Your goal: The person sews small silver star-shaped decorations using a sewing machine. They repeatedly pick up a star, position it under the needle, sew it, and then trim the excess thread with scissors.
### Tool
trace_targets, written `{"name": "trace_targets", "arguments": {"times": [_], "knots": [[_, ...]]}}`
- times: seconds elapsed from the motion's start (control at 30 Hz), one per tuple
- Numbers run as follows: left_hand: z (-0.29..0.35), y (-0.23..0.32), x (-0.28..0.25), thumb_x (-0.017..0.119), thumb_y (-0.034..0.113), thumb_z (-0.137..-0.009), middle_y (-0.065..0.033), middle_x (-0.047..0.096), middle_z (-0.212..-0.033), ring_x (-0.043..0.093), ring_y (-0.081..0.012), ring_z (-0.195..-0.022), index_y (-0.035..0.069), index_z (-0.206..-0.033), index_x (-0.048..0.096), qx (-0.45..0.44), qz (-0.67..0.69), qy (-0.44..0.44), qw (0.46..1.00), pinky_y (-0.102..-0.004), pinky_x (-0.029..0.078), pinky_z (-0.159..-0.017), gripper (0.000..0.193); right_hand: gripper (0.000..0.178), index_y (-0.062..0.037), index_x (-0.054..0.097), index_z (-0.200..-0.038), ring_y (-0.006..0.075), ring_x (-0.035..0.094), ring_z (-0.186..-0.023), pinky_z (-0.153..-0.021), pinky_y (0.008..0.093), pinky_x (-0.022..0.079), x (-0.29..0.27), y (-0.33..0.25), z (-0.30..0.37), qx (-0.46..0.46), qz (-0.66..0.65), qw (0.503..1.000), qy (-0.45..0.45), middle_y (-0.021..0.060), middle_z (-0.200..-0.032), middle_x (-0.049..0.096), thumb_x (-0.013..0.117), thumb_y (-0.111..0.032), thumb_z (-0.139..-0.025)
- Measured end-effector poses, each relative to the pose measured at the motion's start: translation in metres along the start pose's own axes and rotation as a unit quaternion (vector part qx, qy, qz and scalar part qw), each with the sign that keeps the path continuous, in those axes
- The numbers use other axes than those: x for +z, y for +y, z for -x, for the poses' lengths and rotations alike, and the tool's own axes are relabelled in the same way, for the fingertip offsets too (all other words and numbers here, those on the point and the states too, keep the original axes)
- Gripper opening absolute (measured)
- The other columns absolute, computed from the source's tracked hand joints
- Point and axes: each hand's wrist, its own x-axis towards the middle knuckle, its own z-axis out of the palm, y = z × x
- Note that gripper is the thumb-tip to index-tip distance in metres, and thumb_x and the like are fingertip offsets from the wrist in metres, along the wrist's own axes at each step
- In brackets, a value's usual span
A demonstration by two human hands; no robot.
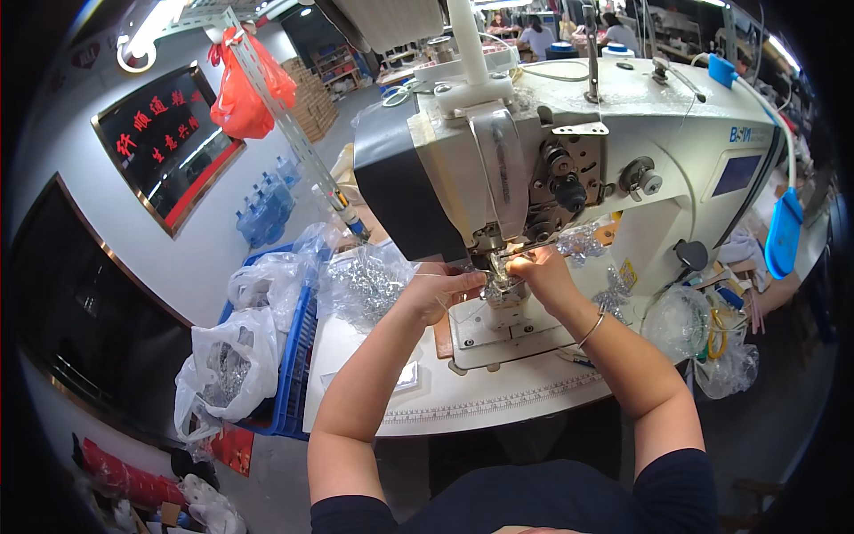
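Note:
A large white industrial sewing machine (658, 125) with a dark front cover stands before me. Both my hands are up at its needle area (501, 267), above the narrow bed post. My left hand (438, 292) comes in from the left, thumb and fingers pinched together just beside the needle. From the right, my right hand (544, 274) has its fingers closed close to the presser foot, a thin bangle (591, 327) on its wrist. A pale thread runs near the left fingers. Whatever small thing lies between the fingertips is too small and hidden to name.
Clear bags of silvery pieces (365, 283) lie on the white table (498, 400), left of the machine. A blue crate (298, 356) with plastic bags stands beyond its left edge. Clear bags (680, 325) sit at right. A blue-handled thing (783, 236) hangs by a cord.

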Motion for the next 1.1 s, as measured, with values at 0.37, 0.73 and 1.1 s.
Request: {"name": "trace_targets", "arguments": {"times": [0.37, 0.73, 1.1], "knots": [[0.001, -0.003, 0.003, 0.073, 0.005, -0.076, -0.0071, 0.064, -0.094, 0.061, -0.016, -0.085, 0.001, -0.102, 0.061, 0.026, 0.004, 0.015, 1.0, -0.0289, 0.05, -0.076, 0.029, 0.013, -0.0003, 0.059, -0.064, 0.0069, 0.048, -0.06, -0.057, 0.0232, 0.037, -0.003, -0.001, -0.003, 0.028, -0.027, 0.998, -0.043, 0.0002, -0.064, 0.056, 0.061, -0.011, -0.071], [0.002, -0.006, 0.005, 0.07, 0.004, -0.078, -0.0085, 0.064, -0.094, 0.061, -0.0161, -0.083, -0.004, -0.098, 0.062, 0.032, -0.001, 0.029, 0.999, -0.03, 0.051, -0.076, 0.023, 0.02, 0.0032, 0.06, -0.069, 0.0096, 0.051, -0.062, -0.059, 0.025, 0.04, -0.002, 0.017, -0.01, 0.026, -0.071, 0.996, -0.039, 0.0035, -0.067, 0.059, 0.061, -0.017, -0.069], [0.003, -0.007, 0.003, 0.071, 0.008, -0.078, -0.0069, 0.064, -0.095, 0.061, -0.0144, -0.086, -0.001, -0.098, 0.063, 0.021, -0.024, 0.029, 0.999, -0.0282, 0.05, -0.076, 0.023, 0.023, 0.0037, 0.064, -0.078, 0.0119, 0.058, -0.071, -0.067, 0.0248, 0.045, -0.001, 0.023, -0.012, 0.006, -0.082, 0.996, -0.029, 0.0073, -0.077, 0.064, 0.064, -0.017, -0.07]]}}
